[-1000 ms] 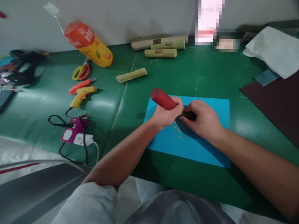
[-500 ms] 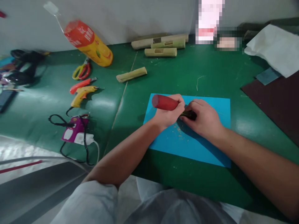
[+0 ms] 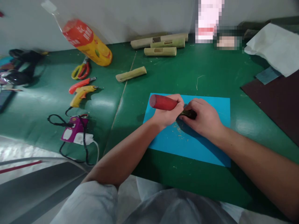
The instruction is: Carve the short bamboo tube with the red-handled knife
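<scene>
My left hand [image 3: 168,113] is wrapped round a thick red handle [image 3: 163,102], whose butt end points left. The working end of this tool is hidden behind my fingers, so its kind does not show. Close on the right, my right hand [image 3: 205,116] grips a short dark piece that looks like bamboo [image 3: 189,113]; most of it is covered by the fingers. Both hands are over a blue sheet [image 3: 210,155]. Pale shavings [image 3: 179,132] are scattered on the sheet just below the hands.
On the green table [image 3: 130,124] lie a bamboo tube [image 3: 131,74], cut bamboo pieces [image 3: 160,51], scissors [image 3: 81,70], an orange-red cutter [image 3: 80,85], a yellow glue gun [image 3: 81,95] and a purple box [image 3: 74,129] with cords. A drink bottle [image 3: 91,43] leans at the wall; white paper [image 3: 275,48] lies right.
The red handle's butt end has shifted very slightly left. Both hands keep nearly the same place and grip; the rest of the view has moved only marginally.
</scene>
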Demonstrator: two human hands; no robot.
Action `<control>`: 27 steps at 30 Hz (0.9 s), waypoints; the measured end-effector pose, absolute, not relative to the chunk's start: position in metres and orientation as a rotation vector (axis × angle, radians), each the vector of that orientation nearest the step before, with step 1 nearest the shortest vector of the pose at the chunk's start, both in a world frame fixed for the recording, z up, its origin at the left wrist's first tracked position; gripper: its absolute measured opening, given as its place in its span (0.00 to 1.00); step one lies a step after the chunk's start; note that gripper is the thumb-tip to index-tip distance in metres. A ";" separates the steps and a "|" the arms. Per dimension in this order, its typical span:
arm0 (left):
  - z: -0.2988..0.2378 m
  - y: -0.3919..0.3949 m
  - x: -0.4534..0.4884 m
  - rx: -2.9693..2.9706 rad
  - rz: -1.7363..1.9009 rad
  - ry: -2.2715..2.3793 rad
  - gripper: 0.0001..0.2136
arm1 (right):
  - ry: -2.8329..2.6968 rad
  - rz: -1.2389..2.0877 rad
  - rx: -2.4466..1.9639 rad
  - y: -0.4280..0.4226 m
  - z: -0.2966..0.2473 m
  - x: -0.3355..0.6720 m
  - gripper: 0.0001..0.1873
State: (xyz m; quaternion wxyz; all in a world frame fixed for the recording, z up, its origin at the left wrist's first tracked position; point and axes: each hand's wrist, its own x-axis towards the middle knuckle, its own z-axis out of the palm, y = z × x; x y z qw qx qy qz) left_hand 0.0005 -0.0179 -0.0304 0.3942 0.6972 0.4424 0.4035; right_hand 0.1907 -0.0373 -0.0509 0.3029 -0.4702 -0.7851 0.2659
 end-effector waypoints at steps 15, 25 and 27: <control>-0.031 -0.021 0.002 1.734 1.073 1.165 0.10 | -2.093 0.694 -1.252 -0.037 -0.051 0.192 0.09; -0.028 -0.021 0.000 1.835 0.957 1.143 0.10 | -2.110 0.689 -1.191 -0.038 -0.052 0.194 0.06; -0.027 -0.020 0.000 1.812 0.947 1.130 0.10 | -2.127 0.691 -1.168 -0.038 -0.052 0.194 0.05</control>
